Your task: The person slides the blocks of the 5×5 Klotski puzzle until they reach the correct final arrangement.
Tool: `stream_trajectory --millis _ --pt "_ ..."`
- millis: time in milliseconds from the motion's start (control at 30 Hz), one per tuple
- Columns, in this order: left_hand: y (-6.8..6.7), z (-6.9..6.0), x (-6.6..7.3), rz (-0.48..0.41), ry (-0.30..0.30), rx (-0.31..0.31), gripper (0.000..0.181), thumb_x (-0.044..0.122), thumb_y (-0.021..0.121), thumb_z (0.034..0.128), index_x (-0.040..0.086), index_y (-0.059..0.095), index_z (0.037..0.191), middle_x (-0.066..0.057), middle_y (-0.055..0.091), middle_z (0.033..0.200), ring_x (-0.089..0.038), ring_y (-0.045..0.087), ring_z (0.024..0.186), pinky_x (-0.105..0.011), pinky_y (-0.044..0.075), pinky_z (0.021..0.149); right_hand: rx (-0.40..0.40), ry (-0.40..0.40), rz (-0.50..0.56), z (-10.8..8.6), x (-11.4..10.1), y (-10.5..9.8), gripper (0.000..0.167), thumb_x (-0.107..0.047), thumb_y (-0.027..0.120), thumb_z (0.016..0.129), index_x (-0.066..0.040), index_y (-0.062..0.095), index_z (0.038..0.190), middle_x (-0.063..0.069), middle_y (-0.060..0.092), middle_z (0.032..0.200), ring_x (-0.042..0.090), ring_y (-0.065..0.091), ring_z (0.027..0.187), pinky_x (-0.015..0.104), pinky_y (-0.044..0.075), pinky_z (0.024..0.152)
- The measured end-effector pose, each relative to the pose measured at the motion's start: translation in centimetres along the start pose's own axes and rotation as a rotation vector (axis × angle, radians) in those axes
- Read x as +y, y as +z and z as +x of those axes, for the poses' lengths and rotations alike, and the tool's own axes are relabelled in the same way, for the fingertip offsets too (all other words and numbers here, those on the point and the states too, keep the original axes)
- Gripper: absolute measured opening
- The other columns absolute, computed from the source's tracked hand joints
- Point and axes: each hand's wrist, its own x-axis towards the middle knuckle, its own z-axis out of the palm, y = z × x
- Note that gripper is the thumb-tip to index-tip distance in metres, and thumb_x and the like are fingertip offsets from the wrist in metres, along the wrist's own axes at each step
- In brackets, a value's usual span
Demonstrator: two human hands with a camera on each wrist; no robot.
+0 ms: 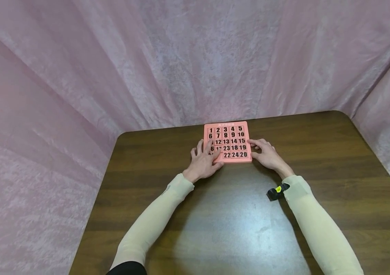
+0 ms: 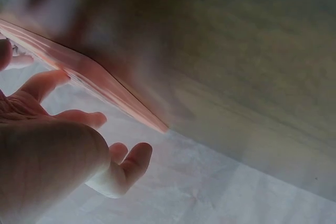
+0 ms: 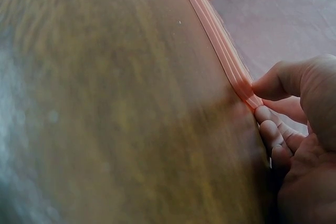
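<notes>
A pink sliding number puzzle (image 1: 230, 145) lies flat near the table's far edge, its black-numbered tiles set in a grid. From the left, my left hand (image 1: 202, 162) reaches over it with fingers spread. Its fingertips touch the lower-left tiles, covering several numbers there. My right hand (image 1: 268, 156) holds the puzzle's right side, thumb near the lower corner and fingers higher up. The right wrist view shows that thumb and the fingers against the pink frame (image 3: 226, 51) at its corner. In the left wrist view, the puzzle's edge (image 2: 105, 85) appears side-on beside the left fingers.
The brown wooden table (image 1: 325, 152) extends around the puzzle, with a glare patch in front. Pink velvet curtain (image 1: 215, 57) hangs behind the far edge and along the sides. A small black device (image 1: 274, 194) is strapped at the right wrist, over a pale sleeve (image 1: 313, 217).
</notes>
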Motion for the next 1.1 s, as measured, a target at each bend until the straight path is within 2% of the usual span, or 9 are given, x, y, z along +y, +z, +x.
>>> stream_trajectory --millis 100,200,333,433,667,800,1000,1100 --pt "0.0 -0.3 0.0 -0.017 0.009 -0.004 0.065 0.058 0.050 0.1117 0.030 0.041 0.170 -0.011 0.007 0.187 -0.050 0.002 0.170 -0.074 0.020 0.126 -0.001 -0.002 -0.002 0.0 0.1 -0.1 0.058 -0.013 0.063 0.107 -0.002 0.049 0.162 0.027 0.054 0.147 0.044 0.049 0.135 0.064 0.026 0.117" --pt "0.8 0.2 -0.4 -0.018 0.017 0.019 0.067 0.063 0.045 0.1112 0.031 0.042 0.170 -0.012 0.008 0.186 -0.050 0.003 0.169 -0.073 0.023 0.124 0.001 0.000 -0.005 0.0 0.2 0.0 0.058 -0.013 0.063 0.107 -0.002 0.049 0.162 0.027 0.054 0.147 0.043 0.049 0.135 0.065 0.027 0.118" --pt "0.9 0.6 -0.7 -0.023 0.009 0.034 0.068 0.063 0.044 0.1115 0.027 0.044 0.169 -0.015 0.009 0.185 -0.049 0.003 0.169 -0.073 0.023 0.124 0.002 0.004 -0.001 -0.1 0.2 0.1 0.058 -0.013 0.063 0.107 -0.002 0.050 0.162 0.027 0.054 0.148 0.043 0.049 0.135 0.065 0.028 0.117" --pt "0.1 0.3 -0.3 -0.022 -0.010 0.018 0.066 0.057 0.050 0.1121 0.024 0.045 0.168 -0.016 0.011 0.185 -0.049 0.002 0.170 -0.073 0.020 0.127 -0.003 0.006 0.001 0.0 0.2 0.2 0.058 -0.013 0.062 0.107 -0.003 0.049 0.162 0.027 0.053 0.149 0.043 0.049 0.135 0.064 0.028 0.116" --pt "-0.2 -0.2 0.0 0.050 0.004 0.041 0.063 0.058 0.050 0.1116 0.027 0.049 0.166 -0.013 0.015 0.185 -0.050 0.006 0.169 -0.073 0.025 0.125 0.009 -0.007 -0.002 0.1 0.0 -0.1 0.057 -0.012 0.063 0.107 -0.003 0.050 0.162 0.026 0.054 0.147 0.043 0.049 0.135 0.064 0.028 0.116" --pt "-0.2 -0.8 0.2 0.041 0.017 0.048 0.061 0.056 0.054 0.1109 0.025 0.054 0.163 -0.011 0.019 0.184 -0.049 0.007 0.169 -0.073 0.026 0.125 0.010 -0.025 -0.016 0.1 0.1 -0.2 0.057 -0.011 0.062 0.106 -0.003 0.050 0.161 0.027 0.055 0.146 0.044 0.050 0.135 0.064 0.029 0.117" --pt "-0.9 -1.1 0.7 0.030 0.037 0.055 0.052 0.052 0.059 0.1096 0.022 0.067 0.152 -0.011 0.030 0.181 -0.050 0.010 0.168 -0.071 0.027 0.124 0.018 -0.023 -0.020 0.0 0.1 -0.1 0.057 -0.010 0.061 0.106 -0.002 0.050 0.161 0.027 0.055 0.146 0.044 0.050 0.134 0.063 0.029 0.116" --pt "-1.1 -1.0 0.9 0.022 0.044 0.065 0.045 0.050 0.062 0.1083 0.019 0.077 0.138 -0.014 0.033 0.179 -0.049 0.011 0.168 -0.071 0.027 0.123 0.018 -0.021 -0.012 -0.1 0.0 0.1 0.056 -0.010 0.061 0.106 -0.001 0.051 0.160 0.027 0.055 0.145 0.044 0.049 0.133 0.063 0.028 0.115"
